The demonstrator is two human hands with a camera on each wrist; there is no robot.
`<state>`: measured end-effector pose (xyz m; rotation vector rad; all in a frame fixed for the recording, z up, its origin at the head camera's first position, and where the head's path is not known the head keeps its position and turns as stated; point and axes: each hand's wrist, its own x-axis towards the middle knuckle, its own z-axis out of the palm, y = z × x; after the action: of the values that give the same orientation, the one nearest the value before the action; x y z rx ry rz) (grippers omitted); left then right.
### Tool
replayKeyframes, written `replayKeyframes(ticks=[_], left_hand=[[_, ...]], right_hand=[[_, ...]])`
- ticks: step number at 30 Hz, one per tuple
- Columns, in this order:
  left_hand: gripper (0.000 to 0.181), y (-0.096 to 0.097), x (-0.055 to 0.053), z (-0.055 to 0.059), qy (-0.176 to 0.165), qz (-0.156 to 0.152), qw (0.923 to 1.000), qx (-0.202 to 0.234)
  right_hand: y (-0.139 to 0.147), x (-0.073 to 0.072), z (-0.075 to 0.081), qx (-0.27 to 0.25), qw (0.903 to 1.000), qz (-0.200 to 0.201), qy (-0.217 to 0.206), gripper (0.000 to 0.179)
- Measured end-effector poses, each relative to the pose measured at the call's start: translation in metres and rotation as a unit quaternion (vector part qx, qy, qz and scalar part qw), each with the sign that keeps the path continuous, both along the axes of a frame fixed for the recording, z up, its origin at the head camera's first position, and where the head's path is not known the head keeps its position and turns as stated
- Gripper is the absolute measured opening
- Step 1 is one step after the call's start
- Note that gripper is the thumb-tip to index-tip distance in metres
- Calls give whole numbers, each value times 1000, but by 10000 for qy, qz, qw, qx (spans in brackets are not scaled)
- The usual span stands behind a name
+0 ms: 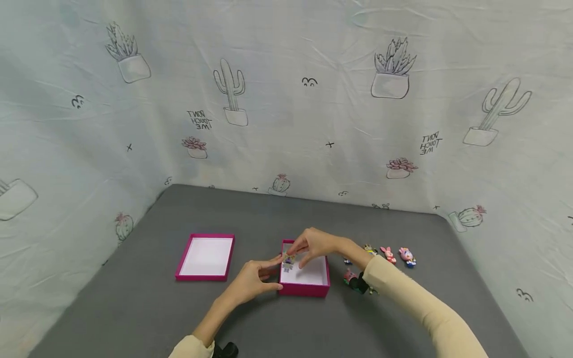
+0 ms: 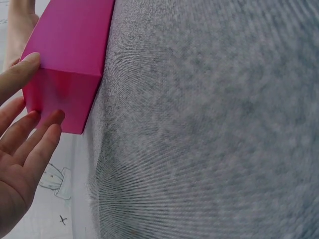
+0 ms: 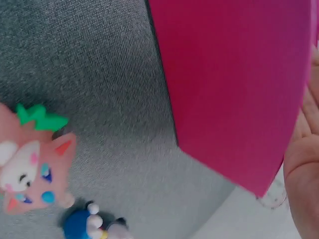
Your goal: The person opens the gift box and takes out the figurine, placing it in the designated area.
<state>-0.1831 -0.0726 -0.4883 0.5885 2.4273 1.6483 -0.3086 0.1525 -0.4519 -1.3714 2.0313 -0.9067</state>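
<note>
A magenta box with a white inside stands on the grey table. Small toy figures lie in it along the left wall. My left hand touches the box's left side; in the left wrist view its thumb rests at a corner and the fingers spread along the wall. Over the box, my right hand reaches in from the right, fingertips down by the figures and thumb apart from them. In the right wrist view the box wall hides most of that hand's fingers.
The matching magenta lid lies to the left, white inside up. Right of the box are several toy figures, among them a pink rabbit, a purple-and-white one and a pink cat-like one. A printed cloth hangs behind the table.
</note>
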Motion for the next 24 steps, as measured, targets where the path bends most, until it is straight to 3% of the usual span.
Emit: replayKeyframes(ticks=[3, 10, 14, 18, 24], left_hand=[[65, 0, 1, -1, 35, -6, 10000, 49], [64, -1, 1, 0, 112, 44, 9999, -60], [64, -1, 1, 2, 95, 48, 9999, -75], [65, -1, 1, 3, 114, 67, 9999, -94], [66, 1, 2, 3, -20, 54, 10000, 49]], right_hand=[[-5, 5, -4, 273, 9971, 31, 707, 45], [-3, 11, -11, 203, 9962, -300, 789, 38], [-4, 19, -16, 209, 9853, -155, 1689, 47], [-8, 26, -22, -230, 9704, -160, 2397, 42], [-15, 34, -28, -519, 9640, -693, 2515, 35]])
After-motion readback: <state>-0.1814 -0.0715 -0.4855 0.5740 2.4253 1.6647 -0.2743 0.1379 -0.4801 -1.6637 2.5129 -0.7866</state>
